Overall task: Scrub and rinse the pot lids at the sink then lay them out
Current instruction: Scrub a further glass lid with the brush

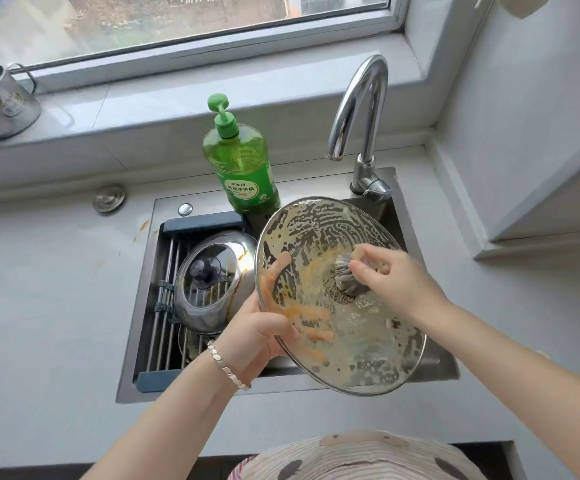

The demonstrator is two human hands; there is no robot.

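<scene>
- Gripping the glass lid (pixel 330 230) by its lower-left rim, the left hand (pixel 257 336) is hooking its thumb over the near face while its fingers are showing through the glass from behind.
- The glass lid is hanging tilted over the sink (pixel 136 323), centre-right in the frame, and its face is carrying streaks of suds and orange residue.
- The right hand (pixel 396 275) is pinching a grey scourer (pixel 345 275) in curled fingers and pressing it against the middle of the glass lid.
- A steel lid (pixel 212 282) with a black knob is lying on the rack (pixel 167 306) that is spanning the left part of the sink, just left of the glass lid (orange-brown smears are clinging to its right edge).
- A green soap bottle (pixel 243 164) is standing upright at the sink's back edge, just above the glass lid in the frame.
- The faucet (pixel 361 109) is arching at the upper right, its spout pointing down behind the glass lid.
- A metal mug (pixel 1 102) is sitting on the windowsill at the upper left.
- A bracelet (pixel 227 367) is circling the left wrist.
- The grey bench (pixel 56 306) is surrounding the sink.
</scene>
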